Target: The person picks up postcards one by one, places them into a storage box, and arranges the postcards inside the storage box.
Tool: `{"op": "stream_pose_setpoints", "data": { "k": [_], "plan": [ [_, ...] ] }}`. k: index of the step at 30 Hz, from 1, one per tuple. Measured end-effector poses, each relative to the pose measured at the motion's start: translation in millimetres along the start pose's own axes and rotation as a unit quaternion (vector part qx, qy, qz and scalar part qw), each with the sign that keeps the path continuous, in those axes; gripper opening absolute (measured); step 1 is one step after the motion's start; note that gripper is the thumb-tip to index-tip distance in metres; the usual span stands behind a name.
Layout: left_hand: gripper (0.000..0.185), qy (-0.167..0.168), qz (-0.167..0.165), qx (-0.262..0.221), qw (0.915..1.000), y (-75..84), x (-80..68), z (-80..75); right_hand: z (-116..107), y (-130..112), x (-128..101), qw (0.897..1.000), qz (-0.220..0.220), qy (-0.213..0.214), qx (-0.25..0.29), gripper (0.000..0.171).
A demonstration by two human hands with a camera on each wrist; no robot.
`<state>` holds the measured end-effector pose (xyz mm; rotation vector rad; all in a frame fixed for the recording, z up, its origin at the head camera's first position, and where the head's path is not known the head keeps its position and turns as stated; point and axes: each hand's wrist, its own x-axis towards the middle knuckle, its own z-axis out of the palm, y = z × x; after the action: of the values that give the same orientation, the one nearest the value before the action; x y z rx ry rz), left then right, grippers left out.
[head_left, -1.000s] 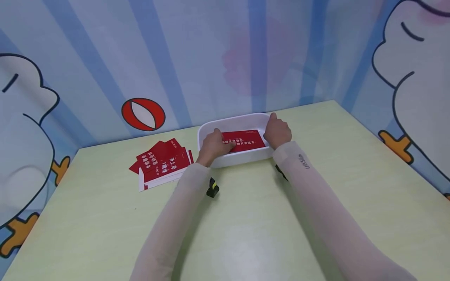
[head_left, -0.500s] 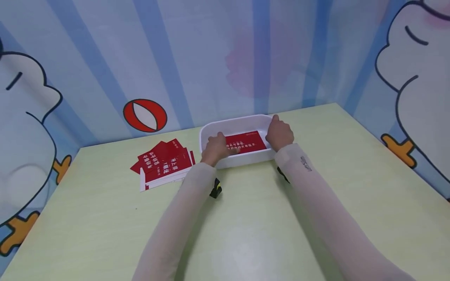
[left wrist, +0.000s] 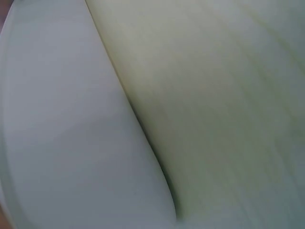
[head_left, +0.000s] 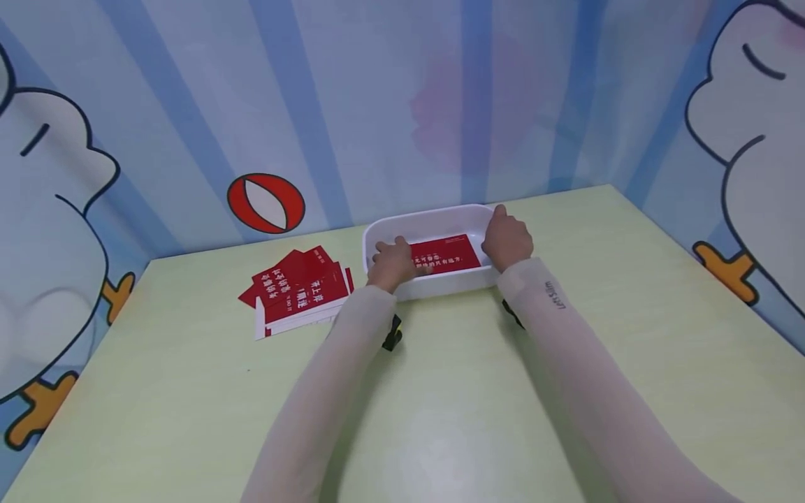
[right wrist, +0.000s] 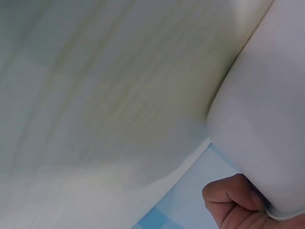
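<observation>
Fingers, 2 hands: right hand [head_left: 506, 239] curled tight on the white tray's [head_left: 449, 285] right rim; left hand [head_left: 393, 265] over its near-left corner, slightly spread, can't tell if gripping. 1 tabletop [head_left: 478, 405]. 1 tray on it, near the back edge. 1 overlapping card pile [head_left: 305, 297] left of tray, 3+ cards, exact count hidden. 1 red card [head_left: 448, 254] visible inside tray, partly behind left hand.

Left grip [head_left: 393, 264] spread wider, card [head_left: 446, 253] more hidden
</observation>
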<state>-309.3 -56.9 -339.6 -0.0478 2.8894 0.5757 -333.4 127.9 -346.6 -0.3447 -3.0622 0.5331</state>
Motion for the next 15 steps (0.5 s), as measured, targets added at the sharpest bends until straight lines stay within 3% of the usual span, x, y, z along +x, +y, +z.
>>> {"op": "stream_pose_setpoints", "data": {
  "k": [15],
  "plan": [
    [0.083,0.01,0.021,0.043,0.9988,7.7,-1.2,5.2,-6.0,7.0,-6.4,1.0,0.017,-0.01,0.012,0.056]
  ]
}}
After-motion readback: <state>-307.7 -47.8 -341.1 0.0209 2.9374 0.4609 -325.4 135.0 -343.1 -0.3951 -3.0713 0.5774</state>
